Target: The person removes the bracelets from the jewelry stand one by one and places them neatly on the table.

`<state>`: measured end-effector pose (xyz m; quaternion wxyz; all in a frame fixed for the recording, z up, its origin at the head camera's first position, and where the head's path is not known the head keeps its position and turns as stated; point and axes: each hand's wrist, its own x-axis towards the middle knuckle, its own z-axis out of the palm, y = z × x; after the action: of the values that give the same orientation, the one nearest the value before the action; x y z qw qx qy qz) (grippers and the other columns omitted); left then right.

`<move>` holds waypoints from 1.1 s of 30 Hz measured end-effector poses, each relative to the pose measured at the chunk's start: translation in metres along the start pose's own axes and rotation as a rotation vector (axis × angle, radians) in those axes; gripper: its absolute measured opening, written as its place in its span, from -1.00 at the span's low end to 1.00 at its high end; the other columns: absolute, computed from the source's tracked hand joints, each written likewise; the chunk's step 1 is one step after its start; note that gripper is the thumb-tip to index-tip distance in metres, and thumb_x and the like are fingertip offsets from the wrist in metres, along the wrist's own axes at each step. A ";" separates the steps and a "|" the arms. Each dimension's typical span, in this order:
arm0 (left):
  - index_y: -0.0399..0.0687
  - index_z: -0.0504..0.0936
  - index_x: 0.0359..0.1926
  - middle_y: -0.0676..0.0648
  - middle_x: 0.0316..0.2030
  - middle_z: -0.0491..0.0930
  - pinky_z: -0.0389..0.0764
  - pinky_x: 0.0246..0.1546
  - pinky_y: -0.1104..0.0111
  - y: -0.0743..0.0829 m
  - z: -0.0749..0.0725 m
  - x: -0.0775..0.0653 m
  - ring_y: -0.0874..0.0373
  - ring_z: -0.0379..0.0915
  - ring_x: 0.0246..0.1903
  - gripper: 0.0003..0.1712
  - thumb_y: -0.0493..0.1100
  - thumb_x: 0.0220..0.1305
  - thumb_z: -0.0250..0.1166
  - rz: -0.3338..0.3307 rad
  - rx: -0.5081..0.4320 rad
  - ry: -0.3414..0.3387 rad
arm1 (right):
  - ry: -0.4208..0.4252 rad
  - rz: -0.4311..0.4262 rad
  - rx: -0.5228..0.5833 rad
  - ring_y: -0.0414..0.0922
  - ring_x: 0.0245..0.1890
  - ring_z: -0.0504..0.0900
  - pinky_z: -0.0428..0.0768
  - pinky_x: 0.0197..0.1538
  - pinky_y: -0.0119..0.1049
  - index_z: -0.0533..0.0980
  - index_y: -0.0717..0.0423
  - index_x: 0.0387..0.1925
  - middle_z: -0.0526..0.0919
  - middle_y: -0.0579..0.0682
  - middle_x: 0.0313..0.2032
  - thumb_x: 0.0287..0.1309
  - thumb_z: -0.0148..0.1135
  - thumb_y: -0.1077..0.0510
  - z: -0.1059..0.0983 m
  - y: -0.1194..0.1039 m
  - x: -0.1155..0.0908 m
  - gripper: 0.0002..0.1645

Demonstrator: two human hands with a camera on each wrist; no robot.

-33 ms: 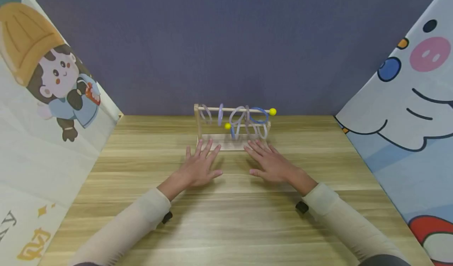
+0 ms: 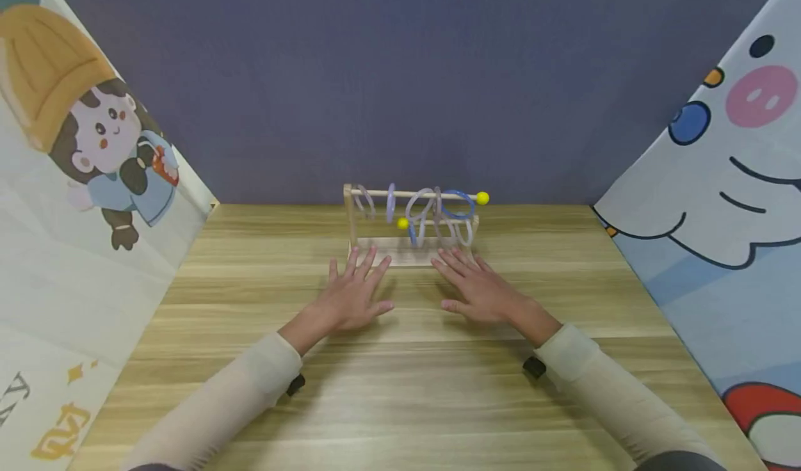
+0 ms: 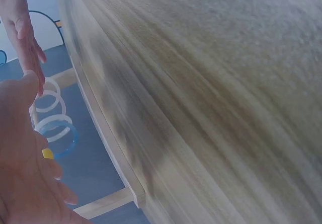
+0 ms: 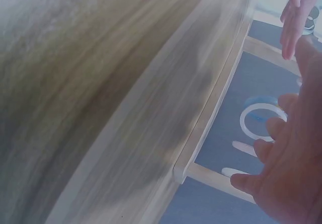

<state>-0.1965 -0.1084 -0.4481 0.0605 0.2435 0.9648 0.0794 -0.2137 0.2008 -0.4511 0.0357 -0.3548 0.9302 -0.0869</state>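
A wooden rack stands near the back of the table, with two horizontal rods ending in yellow balls. On the longer upper rod hang several rings, among them a lavender ring and a blue ring. The lower rod carries more rings, pale and blue. My left hand, fingers spread, is in front of the rack's left part, holding nothing. Opposite it, my right hand is spread in front of the right part, also holding nothing. Whether the fingertips touch the base I cannot tell. In the right wrist view a white ring shows beyond the fingers.
Under both arms lies the wood-grain table. A dark blue-grey panel rises behind the rack. Printed cartoon panels flank the table, one at the left and one at the right.
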 end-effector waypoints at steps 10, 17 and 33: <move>0.19 -0.18 0.65 -0.16 0.63 -0.35 -0.21 0.40 -0.50 0.000 -0.002 -0.002 -0.35 -0.43 0.59 0.02 0.43 0.42 0.05 -0.017 -0.020 -0.003 | -0.008 -0.010 -0.001 0.27 0.60 -0.04 0.05 0.48 0.47 -0.07 -0.04 0.64 -0.16 0.08 0.64 0.42 0.14 -0.27 0.002 -0.001 0.000 0.00; 0.15 -0.19 0.65 -0.16 0.62 -0.38 -0.18 0.39 -0.51 -0.002 -0.008 -0.002 -0.33 -0.45 0.59 0.00 0.40 0.45 0.03 -0.012 -0.041 0.016 | 0.011 -0.024 -0.010 0.28 0.59 0.02 0.13 0.46 0.45 -0.14 -0.09 0.65 -0.10 0.09 0.64 0.41 0.16 -0.26 0.000 0.001 -0.001 0.04; 0.07 0.17 0.58 -0.24 0.59 0.05 0.24 0.38 -0.36 -0.028 -0.039 -0.003 -0.37 0.03 0.52 -0.23 0.18 0.49 0.15 -0.006 -0.129 0.262 | 0.211 0.002 0.057 0.25 0.41 0.40 0.39 0.42 0.23 0.19 0.13 0.53 0.36 0.23 0.45 0.36 0.29 -0.07 -0.025 0.010 0.000 -0.14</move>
<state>-0.2133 -0.1390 -0.4146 -0.0502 0.2236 0.9581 0.1721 -0.2235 0.2115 -0.4282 -0.0525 -0.3414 0.9264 -0.1501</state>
